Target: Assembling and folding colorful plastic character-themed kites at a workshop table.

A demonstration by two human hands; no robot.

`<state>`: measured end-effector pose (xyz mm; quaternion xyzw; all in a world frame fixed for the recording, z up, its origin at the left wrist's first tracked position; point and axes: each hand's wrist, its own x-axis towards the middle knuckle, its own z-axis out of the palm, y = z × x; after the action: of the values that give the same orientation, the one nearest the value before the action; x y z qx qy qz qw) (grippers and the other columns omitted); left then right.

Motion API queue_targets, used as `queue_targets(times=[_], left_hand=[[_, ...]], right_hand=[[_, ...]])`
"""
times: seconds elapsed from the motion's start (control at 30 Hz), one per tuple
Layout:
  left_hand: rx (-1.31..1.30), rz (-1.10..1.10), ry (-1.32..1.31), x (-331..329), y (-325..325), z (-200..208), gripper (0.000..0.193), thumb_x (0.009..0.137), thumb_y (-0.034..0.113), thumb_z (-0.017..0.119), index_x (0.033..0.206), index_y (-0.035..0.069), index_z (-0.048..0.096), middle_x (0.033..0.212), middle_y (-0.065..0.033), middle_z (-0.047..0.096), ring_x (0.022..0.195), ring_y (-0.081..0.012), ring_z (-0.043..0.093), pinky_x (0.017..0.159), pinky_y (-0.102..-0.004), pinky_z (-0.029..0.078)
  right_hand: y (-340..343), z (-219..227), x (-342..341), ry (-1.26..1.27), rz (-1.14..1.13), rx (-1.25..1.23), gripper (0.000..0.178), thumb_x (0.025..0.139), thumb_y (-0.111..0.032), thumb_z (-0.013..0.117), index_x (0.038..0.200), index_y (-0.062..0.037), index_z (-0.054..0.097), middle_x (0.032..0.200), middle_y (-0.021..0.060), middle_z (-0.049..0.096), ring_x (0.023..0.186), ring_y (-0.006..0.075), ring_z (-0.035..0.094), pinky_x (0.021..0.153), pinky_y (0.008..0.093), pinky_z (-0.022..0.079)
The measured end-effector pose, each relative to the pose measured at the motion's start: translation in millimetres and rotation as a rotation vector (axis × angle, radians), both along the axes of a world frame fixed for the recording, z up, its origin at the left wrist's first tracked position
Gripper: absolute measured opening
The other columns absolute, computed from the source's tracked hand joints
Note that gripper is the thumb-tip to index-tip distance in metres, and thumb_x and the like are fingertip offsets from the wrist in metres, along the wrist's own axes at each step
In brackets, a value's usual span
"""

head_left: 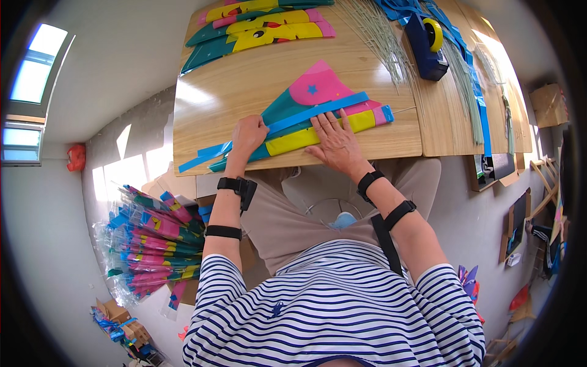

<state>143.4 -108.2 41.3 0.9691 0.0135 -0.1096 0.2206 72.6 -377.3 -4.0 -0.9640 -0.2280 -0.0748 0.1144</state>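
A folded kite [287, 110] of pink, teal and yellow fabric lies on the wooden table in front of me, with a blue star on its pink part. Along it runs a long blue ribbon strip [290, 124], whose loose ends trail past the kite's left side. My left hand [247, 136] is curled closed at the strip, thumb and forefinger pinching it; the other fingertips are hidden. Flat across the strip and the yellow band rests my right hand [336, 142], its fingers stretched out. A thin rod [403, 111] pokes out of the kite's right tip.
Several folded kites [263, 38] are stacked at the table's [220, 116] far left. Thin rods [379, 43] lie at the far side beside a blue tape dispenser [425, 52] and blue ribbons [480, 113]. On my left, bagged kites [159, 244] are piled below table height.
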Motion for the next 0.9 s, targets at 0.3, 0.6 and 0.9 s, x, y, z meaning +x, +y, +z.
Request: queue_targets(times=[0.3, 0.6, 0.9], left_hand=[[0.256, -0.154, -0.584, -26.3, -19.7, -14.3, 0.012, 0.082, 0.011, 0.074, 0.094, 0.011, 0.07, 0.092, -0.0117, 0.066, 0.091, -0.035, 0.066, 0.077, -0.0474, 0.05], [0.187, -0.143, -0.637, -65.1, -33.9, -31.6, 0.015, 0.087, 0.01, 0.072, 0.101, 0.008, 0.07, 0.1, -0.0092, 0.065, 0.101, -0.0324, 0.063, 0.083, -0.0456, 0.051], [0.181, -0.149, -0.664, -73.6, -37.7, -28.8, 0.024, 0.085, 0.016, 0.077, 0.106, 0.008, 0.069, 0.102, -0.0083, 0.063, 0.105, -0.031, 0.062, 0.084, -0.0438, 0.052]], right_hand=[[1.4, -0.1, 0.1, 0.005, 0.005, 0.006, 0.086, 0.101, -0.066, 0.047, 0.157, -0.0017, 0.041, 0.164, 0.0152, 0.04, 0.156, 0.0321, 0.031, 0.13, 0.0571, 0.008], [-0.3, -1.7, -0.3, 0.003, 0.0, 0.004, 0.086, 0.1, -0.065, 0.048, 0.157, -0.0014, 0.042, 0.164, 0.0161, 0.041, 0.155, 0.0326, 0.032, 0.13, 0.0566, 0.008], [-0.8, -6.7, 0.5, -0.071, 0.008, 0.087, 0.089, 0.098, -0.063, 0.054, 0.156, 0.0025, 0.04, 0.165, 0.0185, 0.038, 0.156, 0.034, 0.031, 0.13, 0.056, 0.011]])
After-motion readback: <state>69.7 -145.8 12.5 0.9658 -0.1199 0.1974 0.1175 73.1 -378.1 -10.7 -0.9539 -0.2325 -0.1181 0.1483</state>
